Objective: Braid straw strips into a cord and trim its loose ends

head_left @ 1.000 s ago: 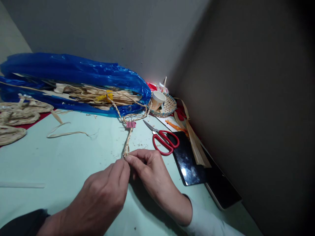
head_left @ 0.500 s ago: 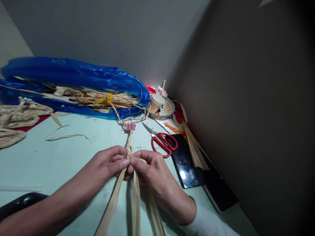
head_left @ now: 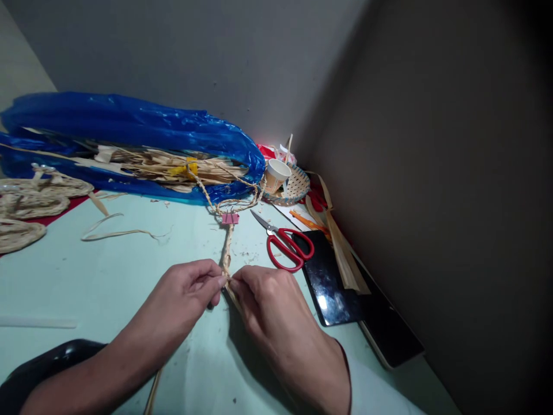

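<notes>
A braided straw cord [head_left: 228, 248] runs toward me from a pink binder clip [head_left: 230, 218]. My left hand [head_left: 196, 285] pinches the near end of the braid from the left, thumb against index finger. From the right, my right hand [head_left: 261, 297] is closed on the same end, with its fingertips close to the left ones. A pale strand runs from the braid under my right palm, which hides most of it. Another strand [head_left: 152, 392] shows below my left forearm.
Red-handled scissors [head_left: 290, 248] lie right of the braid, beside black tablets [head_left: 330, 282]. Behind are a blue bag [head_left: 129, 118] of straw, a paper cup [head_left: 277, 175] and a basket [head_left: 298, 185]. Woven coils [head_left: 32, 202] lie at left.
The three strands that hung toward me between my hands no longer show there. My right hand has turned palm down and over, and my left fingers have curled in more.
</notes>
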Tool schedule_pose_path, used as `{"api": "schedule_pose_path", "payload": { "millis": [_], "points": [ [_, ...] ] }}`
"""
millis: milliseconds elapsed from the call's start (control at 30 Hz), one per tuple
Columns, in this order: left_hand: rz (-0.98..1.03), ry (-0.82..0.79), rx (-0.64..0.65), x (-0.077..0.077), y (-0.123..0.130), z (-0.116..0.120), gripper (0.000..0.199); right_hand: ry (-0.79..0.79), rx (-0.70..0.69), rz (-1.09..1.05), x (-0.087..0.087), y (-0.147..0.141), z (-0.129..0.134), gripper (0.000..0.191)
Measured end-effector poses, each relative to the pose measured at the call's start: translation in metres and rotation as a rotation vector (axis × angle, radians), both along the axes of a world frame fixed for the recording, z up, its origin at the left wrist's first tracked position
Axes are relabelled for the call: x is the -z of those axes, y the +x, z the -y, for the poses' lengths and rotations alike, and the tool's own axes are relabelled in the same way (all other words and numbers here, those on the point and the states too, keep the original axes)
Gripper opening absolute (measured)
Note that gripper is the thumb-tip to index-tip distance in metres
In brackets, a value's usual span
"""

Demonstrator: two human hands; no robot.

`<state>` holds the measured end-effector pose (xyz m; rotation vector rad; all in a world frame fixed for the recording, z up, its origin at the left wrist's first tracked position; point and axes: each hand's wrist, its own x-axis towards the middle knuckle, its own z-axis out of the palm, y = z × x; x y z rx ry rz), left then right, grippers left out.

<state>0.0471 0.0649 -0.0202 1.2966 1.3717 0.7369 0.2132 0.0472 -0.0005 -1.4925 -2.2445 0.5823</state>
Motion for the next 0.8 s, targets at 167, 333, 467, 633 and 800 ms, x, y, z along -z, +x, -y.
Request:
{"api": "schedule_pose_path", "payload": {
  "millis": [167,333,467,633,800],
  "points": [
    [-0.038,0.028,-0.040,0.001,0.000,0.002,0.022,0.265,-0.053,0.324,0.002,-0.010,0.010,0.016],
    [0.008,-0.002,-0.063,-0.002,0.002,0.000,0.017,0.395,-0.059,0.416,0.017,-0.027,0.020,0.013],
    [0.055,-0.021,-0.056,-0.001,-0.002,0.000,0.017,0.463,-0.164,0.431,0.025,-0.027,0.022,0.014],
    [0.112,-0.062,-0.020,0.003,-0.007,-0.002,0.025,0.468,-0.242,0.432,0.024,-0.026,0.022,0.026],
    [0.160,-0.090,-0.007,-0.002,-0.008,-0.002,0.025,0.116,-0.211,0.091,-0.005,-0.012,0.018,0.020]
  ]
}}
